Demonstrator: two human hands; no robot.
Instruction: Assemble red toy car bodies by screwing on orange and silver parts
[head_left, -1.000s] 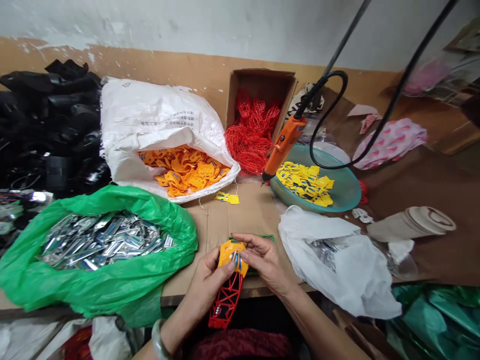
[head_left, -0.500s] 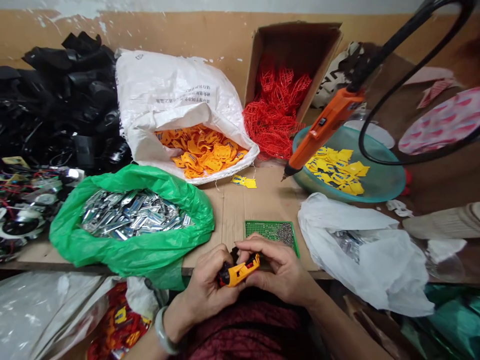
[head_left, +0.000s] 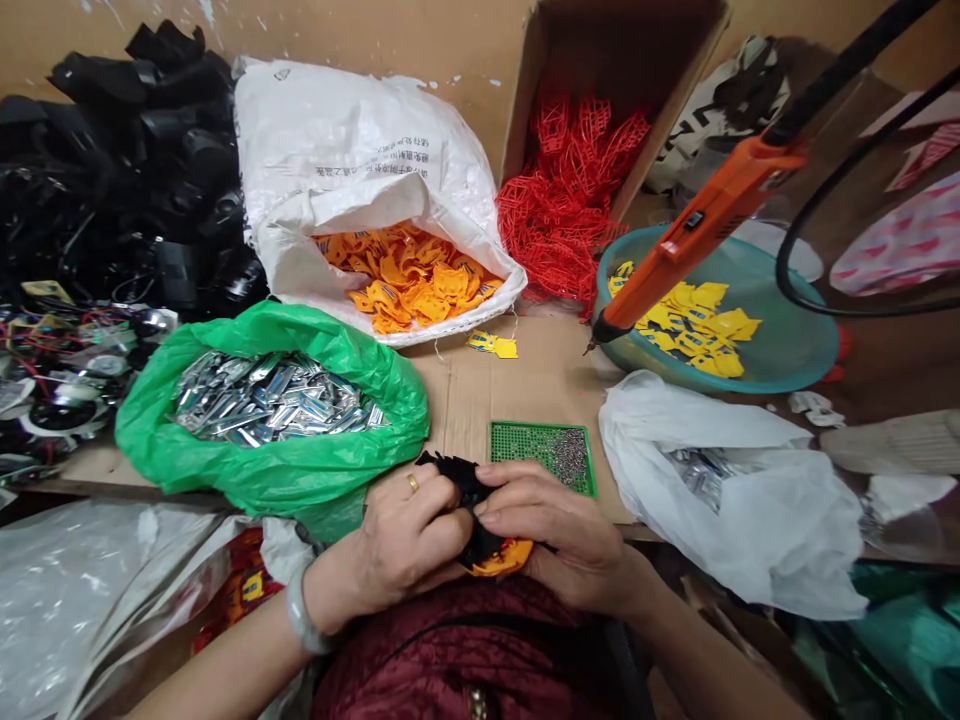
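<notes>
Close to my body, at the bench's front edge, I hold a black-and-orange plastic part (head_left: 484,540) in both hands. Its black side faces up, and the orange piece shows along the lower right. My left hand (head_left: 405,535), with a ring and a pale bangle, is closed around the left side, its fingers curled over the black face. From the right, my right hand (head_left: 555,530) grips the part, fingertips pressing on top and thumb by the orange edge. Just beyond lies a green tray (head_left: 517,455) with small screws (head_left: 570,455).
An orange electric screwdriver (head_left: 686,230) hangs at right before a teal bowl (head_left: 795,350) of yellow pieces. Behind stand a white sack (head_left: 360,120) of orange pieces and a box of red frames (head_left: 555,220). A green bag (head_left: 270,475) of metal strips and a white bag (head_left: 652,430) flank the work.
The part has been turned so its black side shows more and the orange piece sits lower. My left fingers have moved over its top. The view has tilted down slightly.
</notes>
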